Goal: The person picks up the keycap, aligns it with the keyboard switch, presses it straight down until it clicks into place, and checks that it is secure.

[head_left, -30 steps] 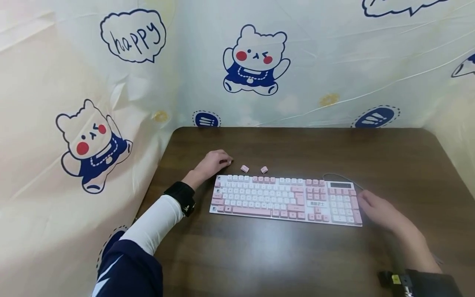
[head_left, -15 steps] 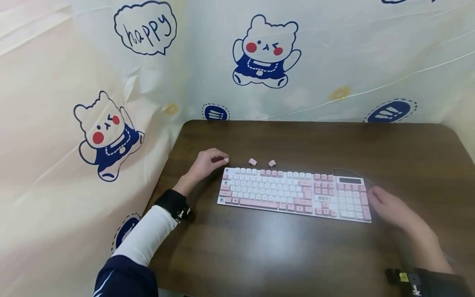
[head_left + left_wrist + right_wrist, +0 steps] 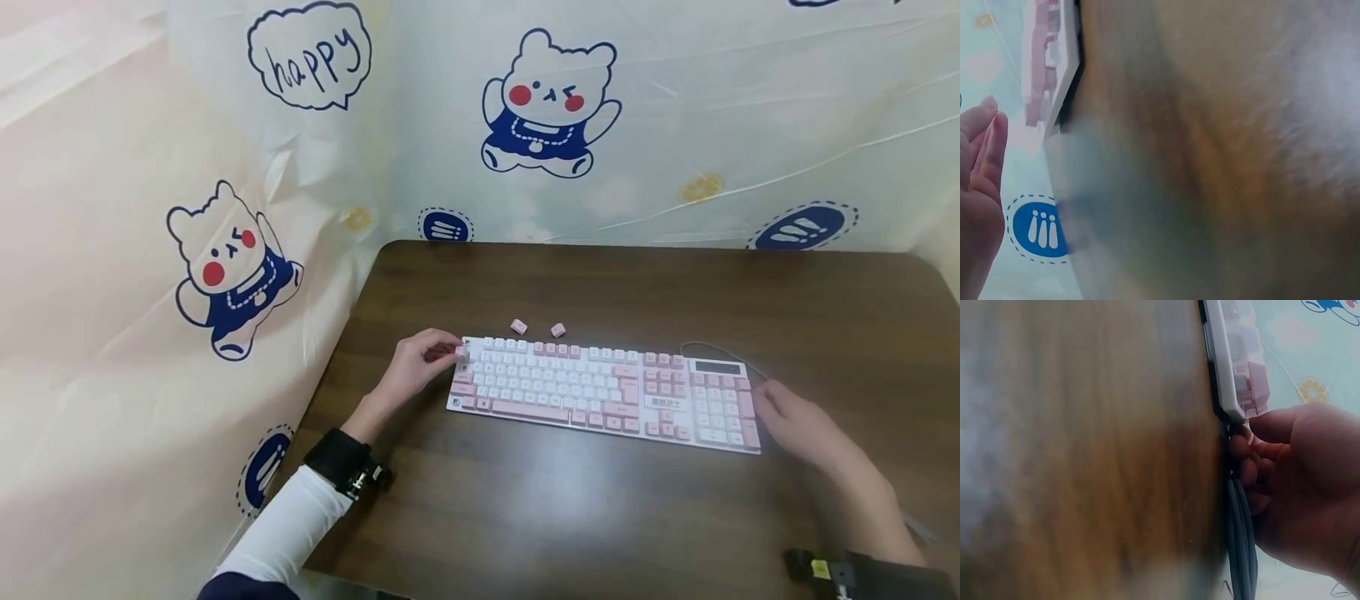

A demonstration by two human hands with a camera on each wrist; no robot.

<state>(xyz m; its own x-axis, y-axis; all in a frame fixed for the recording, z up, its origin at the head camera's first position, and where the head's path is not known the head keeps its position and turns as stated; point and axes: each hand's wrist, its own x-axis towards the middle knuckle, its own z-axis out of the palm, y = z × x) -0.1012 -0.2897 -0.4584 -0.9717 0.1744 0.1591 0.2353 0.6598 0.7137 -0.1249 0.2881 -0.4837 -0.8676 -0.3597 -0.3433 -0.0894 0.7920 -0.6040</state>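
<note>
A white and pink keyboard point(image 3: 555, 385) lies on the brown table. My left hand point(image 3: 408, 369) is at its upper left corner, thumb and forefinger pinched together over the edge keys. A small pink keycap point(image 3: 989, 102) shows at those fingertips in the left wrist view, mostly covered. On the other side, my right hand point(image 3: 806, 425) grips the keyboard's right end. The right wrist view has its thumb against the corner and the other fingers curled below. Two loose pink keycaps, one on the left point(image 3: 519, 327) and one on the right point(image 3: 558, 330), lie behind the keyboard.
A thin cable point(image 3: 712, 346) loops from the keyboard's back toward the right hand. Bundled grey cable point(image 3: 1242, 537) hangs beside that hand in the right wrist view. A printed curtain point(image 3: 660, 108) borders the table point(image 3: 570, 517) at the back and left.
My left hand has come from behind the keyboard's left corner, carrying the pink keycap, down onto that corner. The right hand stays at the right end. The head view has shifted.
</note>
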